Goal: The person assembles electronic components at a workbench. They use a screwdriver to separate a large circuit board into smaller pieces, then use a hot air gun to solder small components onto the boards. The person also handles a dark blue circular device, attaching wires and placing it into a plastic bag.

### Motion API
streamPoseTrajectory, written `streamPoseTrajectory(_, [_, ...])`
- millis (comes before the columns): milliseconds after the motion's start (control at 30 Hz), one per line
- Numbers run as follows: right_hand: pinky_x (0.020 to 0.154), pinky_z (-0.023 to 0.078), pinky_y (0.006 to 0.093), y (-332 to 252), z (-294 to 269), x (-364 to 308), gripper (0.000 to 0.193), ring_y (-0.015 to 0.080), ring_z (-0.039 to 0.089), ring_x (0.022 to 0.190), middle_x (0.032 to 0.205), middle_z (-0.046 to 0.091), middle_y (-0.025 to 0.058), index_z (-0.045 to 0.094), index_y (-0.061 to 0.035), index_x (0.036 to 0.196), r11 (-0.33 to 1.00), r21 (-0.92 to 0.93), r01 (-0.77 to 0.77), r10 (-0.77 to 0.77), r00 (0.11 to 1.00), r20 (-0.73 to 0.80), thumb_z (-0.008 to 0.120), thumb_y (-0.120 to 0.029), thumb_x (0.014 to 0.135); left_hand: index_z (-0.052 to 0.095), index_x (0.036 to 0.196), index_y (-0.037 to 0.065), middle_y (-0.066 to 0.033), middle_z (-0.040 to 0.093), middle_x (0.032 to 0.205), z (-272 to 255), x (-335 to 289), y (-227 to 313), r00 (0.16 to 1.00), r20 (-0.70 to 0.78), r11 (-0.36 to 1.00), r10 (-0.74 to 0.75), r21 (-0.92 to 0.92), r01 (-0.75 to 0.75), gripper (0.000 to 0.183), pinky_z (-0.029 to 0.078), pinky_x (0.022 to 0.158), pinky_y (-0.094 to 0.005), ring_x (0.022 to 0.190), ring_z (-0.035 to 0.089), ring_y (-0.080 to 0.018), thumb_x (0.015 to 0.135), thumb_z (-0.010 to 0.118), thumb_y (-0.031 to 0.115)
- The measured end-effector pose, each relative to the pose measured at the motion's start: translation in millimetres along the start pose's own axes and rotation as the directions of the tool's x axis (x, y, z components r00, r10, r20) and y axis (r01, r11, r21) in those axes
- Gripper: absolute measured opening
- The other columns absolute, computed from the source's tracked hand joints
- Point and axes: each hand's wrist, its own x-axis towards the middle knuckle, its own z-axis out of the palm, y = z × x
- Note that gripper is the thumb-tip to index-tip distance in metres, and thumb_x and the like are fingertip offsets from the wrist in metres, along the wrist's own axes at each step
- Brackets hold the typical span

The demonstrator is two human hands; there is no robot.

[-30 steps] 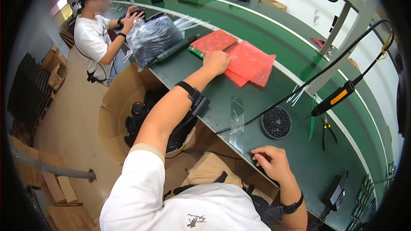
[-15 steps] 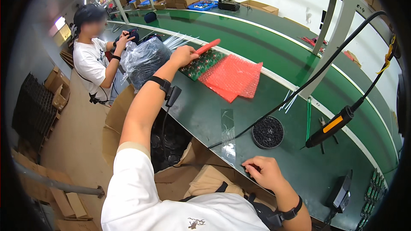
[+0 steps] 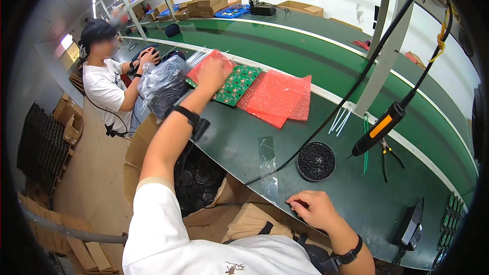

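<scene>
At the far left of the bench, my left hand [image 3: 213,74], blurred by motion, grips a red bubble-wrap sheet [image 3: 194,74]. The sheet lies folded over the left part of a green circuit board panel [image 3: 238,82]. More red bubble wrap [image 3: 279,95] spreads out against the panel's right side. My right hand [image 3: 315,210] rests at the bench's near edge with its fingers curled and thumb pressed in; whatever they hold, if anything, is hidden. Nearest to it are a strip of clear tape [image 3: 268,165] and a round dish of small black parts [image 3: 316,161].
A black-and-orange electric screwdriver [image 3: 379,128] hangs on a cable at right. Beyond it lie pliers [image 3: 385,158], a black device [image 3: 409,226] and small green boards [image 3: 448,221]. A plastic-wrapped bundle [image 3: 165,81] stands left, near a co-worker [image 3: 108,76]. Below sits an open carton [image 3: 137,145].
My left hand has drawn the red sheet leftward, baring more of the circuit board panel. The right hand stays in place. The view has shifted slightly.
</scene>
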Motion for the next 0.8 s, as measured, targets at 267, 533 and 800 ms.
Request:
streamPoseTrajectory(267, [0.066,0.055,0.0343,2,-2,-2,0.012,0.0238,0.07,0.07,0.084,0.073,0.011,0.076,-0.0061,0.1,0.998,0.043,-0.042,0.042,0.999,0.0,0.07,-0.008,0.091,0.071,0.106,-0.001,-0.0292,0.072,0.102,39,-37,42,0.99,0.134,0.998,0.036,-0.064,-0.028,0.044,0.055,0.091,-0.0553,0.099,0.071,-0.0448,0.098,0.058,0.039])
streamPoseTrajectory(533, [0.068,0.056,0.0375,-8,-1,3,0.011,0.0308,0.071,0.075,0.085,0.072,0.0127,0.075,-0.0052,0.097,0.992,-0.122,0.029,-0.034,0.999,-0.036,0.071,-0.013,0.09,0.065,0.098,0.0,-0.0241,0.065,0.09,-10,-15,-37,0.881,-0.451,0.988,0.14,0.011,-0.151,0.023,0.049,0.072,-0.0527,0.085,0.065,-0.0441,0.099,0.051,0.019])
streamPoseTrajectory(800, [0.067,0.056,0.0396,-48,-90,-165,0.009,0.033,0.069,0.075,0.085,0.07,0.0131,0.069,-0.0027,0.094,0.776,-0.395,-0.491,0.07,0.69,-0.721,0.072,-0.009,0.088,0.044,0.147,-0.005,-0.0161,0.057,0.143,-85,-251,57,0.974,0.181,-0.396,0.135,-0.891,0.221,0.045,0.051,0.107,-0.0398,0.127,0.061,-0.0264,0.106,0.052,0.013])
